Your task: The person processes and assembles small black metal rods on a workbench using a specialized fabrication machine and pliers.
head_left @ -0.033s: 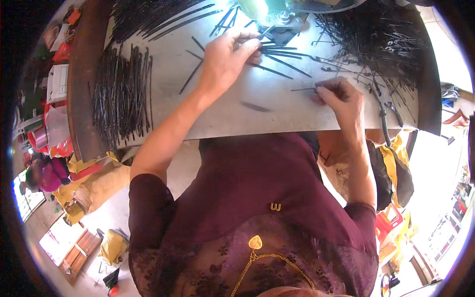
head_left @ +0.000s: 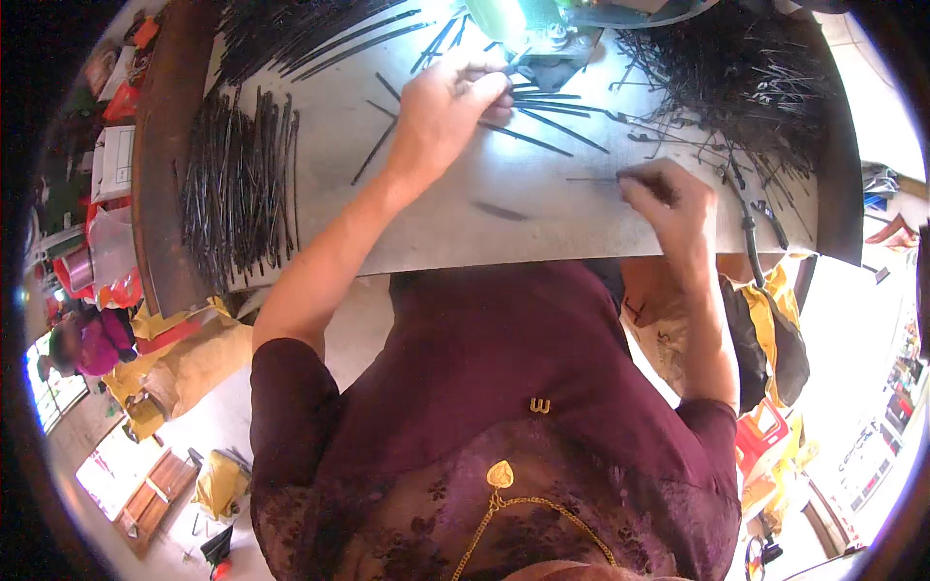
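Observation:
My left hand (head_left: 434,116) is closed in a pinch under the bright lamp, beside the machine head (head_left: 557,44). Between its thumb and fingers is a slim dark rod (head_left: 513,66), mostly covered by the fingers. Several black rods (head_left: 544,133) fan out on the worktable just right of that hand. Over the table's right part, my right hand (head_left: 676,201) is also closed, and a thin wire (head_left: 591,179) sticks out leftward from its fingertips. A soft dark shadow or mark shows on the metal between the hands.
A bundle of black rods (head_left: 237,184) covers the worktable's (head_left: 387,247) left end, and more rods (head_left: 291,39) spread behind it. A tangled heap of thin dark wire pieces (head_left: 717,82) fills the back right. A dark cable (head_left: 750,228) hangs over the front edge.
My right hand has shifted slightly to the right and its fingers have curled more. My left hand stays almost in place, and the rod in it has tilted or moved a little.

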`<state>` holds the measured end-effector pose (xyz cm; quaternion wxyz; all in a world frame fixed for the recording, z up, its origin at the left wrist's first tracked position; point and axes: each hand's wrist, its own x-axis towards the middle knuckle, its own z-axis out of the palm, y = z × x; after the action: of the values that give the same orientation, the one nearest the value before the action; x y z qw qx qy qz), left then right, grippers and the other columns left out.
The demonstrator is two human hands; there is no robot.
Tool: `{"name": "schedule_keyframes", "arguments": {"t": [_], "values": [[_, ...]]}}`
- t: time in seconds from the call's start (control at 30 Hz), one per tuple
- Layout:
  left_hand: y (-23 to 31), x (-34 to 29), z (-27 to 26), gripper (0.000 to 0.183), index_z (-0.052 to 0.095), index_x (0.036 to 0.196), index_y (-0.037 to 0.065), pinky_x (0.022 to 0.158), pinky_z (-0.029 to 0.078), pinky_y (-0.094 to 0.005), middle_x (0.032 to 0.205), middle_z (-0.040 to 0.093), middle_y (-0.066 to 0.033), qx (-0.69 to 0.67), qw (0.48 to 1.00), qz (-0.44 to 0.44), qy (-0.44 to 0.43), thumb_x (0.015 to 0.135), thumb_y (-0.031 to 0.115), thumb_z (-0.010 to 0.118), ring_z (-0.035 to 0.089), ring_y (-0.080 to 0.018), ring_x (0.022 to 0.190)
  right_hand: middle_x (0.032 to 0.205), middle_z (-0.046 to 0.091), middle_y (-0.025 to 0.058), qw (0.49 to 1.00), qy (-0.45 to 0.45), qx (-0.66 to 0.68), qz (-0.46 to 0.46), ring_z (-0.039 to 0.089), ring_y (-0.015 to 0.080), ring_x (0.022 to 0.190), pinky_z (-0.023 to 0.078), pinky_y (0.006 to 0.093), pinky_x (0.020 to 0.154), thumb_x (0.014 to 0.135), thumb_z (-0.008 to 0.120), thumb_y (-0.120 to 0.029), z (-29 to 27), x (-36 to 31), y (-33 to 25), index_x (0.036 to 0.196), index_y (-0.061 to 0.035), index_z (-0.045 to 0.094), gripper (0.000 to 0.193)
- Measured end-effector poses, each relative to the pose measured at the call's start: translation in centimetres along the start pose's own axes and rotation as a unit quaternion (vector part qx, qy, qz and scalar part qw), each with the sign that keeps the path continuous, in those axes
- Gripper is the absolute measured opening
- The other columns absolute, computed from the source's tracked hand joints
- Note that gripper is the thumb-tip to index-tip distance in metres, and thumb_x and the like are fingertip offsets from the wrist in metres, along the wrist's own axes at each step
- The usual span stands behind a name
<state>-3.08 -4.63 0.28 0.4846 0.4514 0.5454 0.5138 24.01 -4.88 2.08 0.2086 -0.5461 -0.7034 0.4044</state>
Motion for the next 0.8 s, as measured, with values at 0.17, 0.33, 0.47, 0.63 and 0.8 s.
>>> {"name": "schedule_keyframes", "arguments": {"t": [0.17, 0.33, 0.47, 0.63, 0.8], "values": [[1.7, 2.1, -0.2, 0.026, 0.064, 0.106, -0.001, 0.065, 0.049, -0.0198, 0.087, 0.068, -0.0039, -0.078, 0.996, 0.017, -0.026, 0.088, 0.018, 0.064, 0.060, -0.0077, 0.073, 0.078, 0.062, 0.0127, 0.878, 0.082, -0.390, -0.265, 0.062, 0.0332, 0.074, 0.048, 0.0448, 0.065, 0.086, 0.053, -0.007, 0.6, -0.5, -1.6, 0.086, -0.0040, 0.056, 0.004], [-0.2, 3.7, 1.0, 0.028, 0.063, 0.108, 0.001, 0.064, 0.046, -0.0175, 0.087, 0.067, -0.0022, -0.160, 0.987, 0.018, -0.025, 0.086, 0.019, 0.066, 0.058, -0.0054, 0.072, 0.083, 0.064, 0.0170, 0.996, 0.008, -0.020, -0.083, 0.064, 0.0312, 0.067, 0.049, 0.0420, 0.062, 0.090, 0.054, -0.010, 2.3, 2.8, -3.9, 0.099, -0.0053, 0.060, 0.012], [0.1, 3.7, 1.7, 0.030, 0.062, 0.113, 0.002, 0.058, 0.042, -0.0160, 0.086, 0.066, -0.0006, -0.181, 0.982, -0.012, -0.046, 0.086, 0.015, 0.066, 0.056, -0.0037, 0.070, 0.086, 0.067, 0.0161, 0.984, 0.104, -0.011, -0.144, 0.065, 0.0309, 0.063, 0.051, 0.0412, 0.059, 0.089, 0.057, -0.014, 4.4, 6.1, -3.4, 0.117, -0.0158, 0.061, 0.028], [0.8, 3.5, 2.1, 0.029, 0.061, 0.114, 0.000, 0.059, 0.043, -0.0160, 0.087, 0.066, -0.0018, -0.205, 0.977, -0.057, -0.032, 0.087, 0.011, 0.065, 0.057, -0.0047, 0.071, 0.080, 0.068, 0.0123, 0.942, 0.200, -0.180, -0.200, 0.065, 0.0330, 0.066, 0.050, 0.0432, 0.058, 0.087, 0.061, -0.022, 5.6, 7.1, -3.5, 0.110, -0.0186, 0.062, 0.024], [-0.2, 4.0, 1.8, 0.028, 0.061, 0.113, -0.003, 0.059, 0.044, -0.0171, 0.088, 0.066, -0.0045, -0.255, 0.965, -0.039, -0.039, 0.087, 0.008, 0.064, 0.058, -0.0072, 0.072, 0.076, 0.068, 0.0113, 0.937, 0.173, -0.220, -0.212, 0.065, 0.0319, 0.064, 0.049, 0.0428, 0.055, 0.086, 0.061, -0.021, 5.4, 7.2, -2.8, 0.106, -0.0173, 0.063, 0.020]]}}
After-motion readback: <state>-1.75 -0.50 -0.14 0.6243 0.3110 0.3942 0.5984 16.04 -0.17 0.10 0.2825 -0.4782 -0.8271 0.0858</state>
